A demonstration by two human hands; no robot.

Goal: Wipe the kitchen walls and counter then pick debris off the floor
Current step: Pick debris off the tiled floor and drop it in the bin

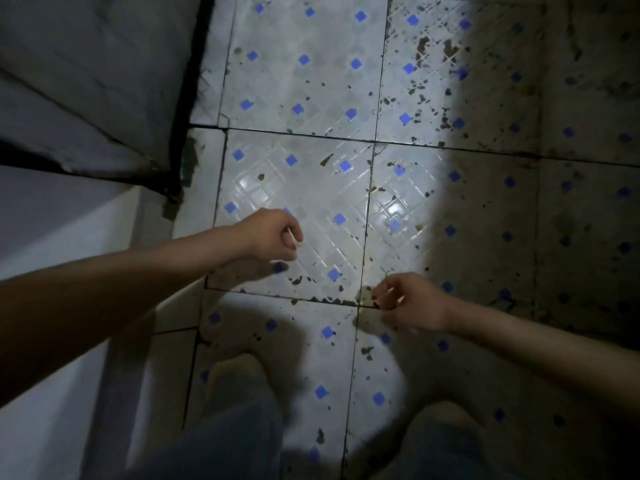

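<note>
The floor (311, 188) is white tile with small blue squares, and dark bits of debris (420, 46) are scattered over it. My left hand (273, 235) hovers above the floor with curled fingers that pinch a thin pale sliver (292, 237). My right hand (407, 303) is low at a tile joint, fingertips curled together on a small scrap of debris (375, 299) by the grout line. More dark flecks (298, 280) lie between the two hands.
A grey cabinet or counter side (86, 81) fills the upper left, with a pale wall (52, 306) below it. My trouser legs and feet (239, 393) are at the bottom. The right part of the floor (554, 202) lies in deep shadow.
</note>
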